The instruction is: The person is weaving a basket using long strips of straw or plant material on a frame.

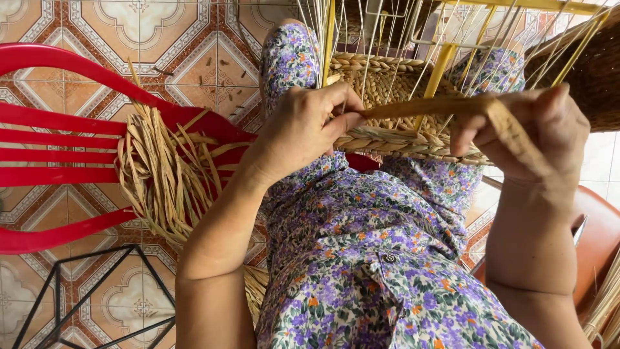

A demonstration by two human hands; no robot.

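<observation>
Head view: our left hand (303, 126) pinches the straw strand (426, 106) with closed fingers; right hand (536, 136) grips its other end, over the half-woven basket (394, 139) on our lap.

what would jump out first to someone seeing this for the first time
At centre, the left hand and right hand stretch a flat straw strand taut across a half-woven basket on a wire frame. On the left, a bundle of dried straw lies over a bright red plastic chair.
</observation>
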